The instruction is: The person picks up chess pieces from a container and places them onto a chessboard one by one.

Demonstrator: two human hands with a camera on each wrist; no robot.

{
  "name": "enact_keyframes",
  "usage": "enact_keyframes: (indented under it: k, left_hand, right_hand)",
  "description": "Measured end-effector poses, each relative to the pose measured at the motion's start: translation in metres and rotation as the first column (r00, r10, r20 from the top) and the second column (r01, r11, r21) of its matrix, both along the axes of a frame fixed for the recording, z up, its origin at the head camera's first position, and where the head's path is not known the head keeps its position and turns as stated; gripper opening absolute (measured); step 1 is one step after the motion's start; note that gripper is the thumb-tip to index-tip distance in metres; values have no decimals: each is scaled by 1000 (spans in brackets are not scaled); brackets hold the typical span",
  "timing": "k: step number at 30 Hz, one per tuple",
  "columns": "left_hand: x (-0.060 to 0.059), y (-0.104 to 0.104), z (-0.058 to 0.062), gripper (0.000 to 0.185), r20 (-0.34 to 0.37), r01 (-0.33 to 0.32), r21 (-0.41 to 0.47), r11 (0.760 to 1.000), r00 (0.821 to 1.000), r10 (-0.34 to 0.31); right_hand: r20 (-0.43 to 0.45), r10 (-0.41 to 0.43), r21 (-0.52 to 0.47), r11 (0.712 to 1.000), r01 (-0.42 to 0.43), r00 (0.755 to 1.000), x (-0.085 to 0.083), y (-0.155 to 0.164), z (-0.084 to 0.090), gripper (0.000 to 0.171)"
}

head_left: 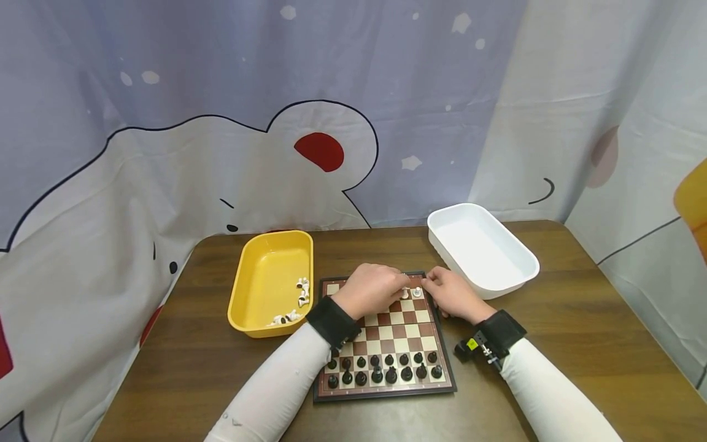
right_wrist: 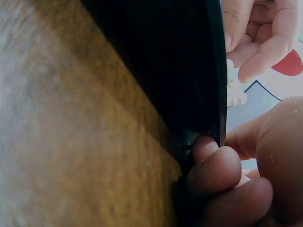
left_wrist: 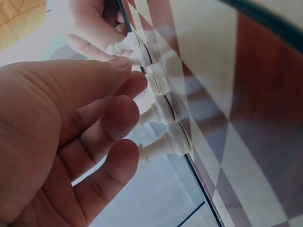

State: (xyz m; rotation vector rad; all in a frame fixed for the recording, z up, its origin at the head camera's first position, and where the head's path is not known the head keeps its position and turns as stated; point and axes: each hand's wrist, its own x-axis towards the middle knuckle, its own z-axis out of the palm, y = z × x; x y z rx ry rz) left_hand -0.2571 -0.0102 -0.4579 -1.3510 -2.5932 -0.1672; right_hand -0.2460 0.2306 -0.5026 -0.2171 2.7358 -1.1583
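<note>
Where white chess pieces point(head_left: 411, 293) line the chessboard point(head_left: 386, 344) far edge: left hand point(head_left: 369, 290) fingers loosely curled beside them, holding nothing; right hand point(head_left: 454, 296) gripping the board's edge.

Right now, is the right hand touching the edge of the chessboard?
Touching. The right wrist view shows the right hand with its fingertips curled against the dark rim of the chessboard.

Both hands point(head_left: 370, 290) point(head_left: 454, 294) meet over white pieces point(head_left: 411, 293) at the chessboard's point(head_left: 405, 334) far edge.
</note>
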Motion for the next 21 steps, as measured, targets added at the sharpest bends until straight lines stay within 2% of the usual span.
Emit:
enact_keyframes:
  k: [8, 14, 21]
  left_hand:
    - [1, -2, 3, 7, -1, 4, 9, 1000, 1000, -4]
    - [2, -13, 14, 5, -15, -13, 35, 999, 1000, 14]
    - [3, -31, 29, 13, 37, -71, 101, 992, 997, 68]
  right_hand:
    - [0, 1, -5, 1000, -1, 1000, 1, -2, 1, 29]
    - [-5, -1, -2, 1000, 1, 1000, 0, -3, 1, 28]
    - [-2, 4, -4, 1000, -4, 1000, 0, -1, 1, 28]
